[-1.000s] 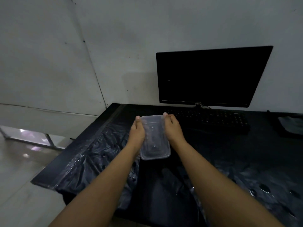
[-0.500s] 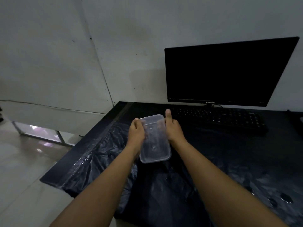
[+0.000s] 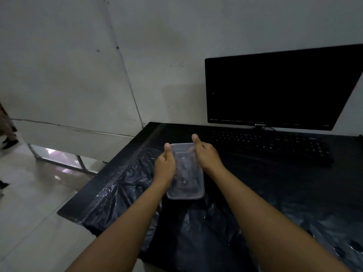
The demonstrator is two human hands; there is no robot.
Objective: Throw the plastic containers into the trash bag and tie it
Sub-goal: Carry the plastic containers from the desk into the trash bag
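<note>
A clear rectangular plastic container (image 3: 186, 181) is held above the desk between both hands. My left hand (image 3: 164, 166) grips its left long side, thumb up along the rim. My right hand (image 3: 204, 156) grips the right side, thumb raised, fingers curled under and showing through the plastic. A black trash bag (image 3: 125, 185) lies spread and crumpled over the dark desk beneath the container, reaching the desk's left and front edges. Where the bag's mouth is cannot be made out.
A black monitor (image 3: 279, 89) stands at the back right with a black keyboard (image 3: 269, 146) in front of it. The desk (image 3: 294, 179) meets grey walls at the back. Light tiled floor (image 3: 29, 222) lies to the left, with a person's feet at the far left edge.
The view has turned left, shifting the monitor right in frame. Both hands have kept hold of the container, and my right thumb has lifted higher off the rim.
</note>
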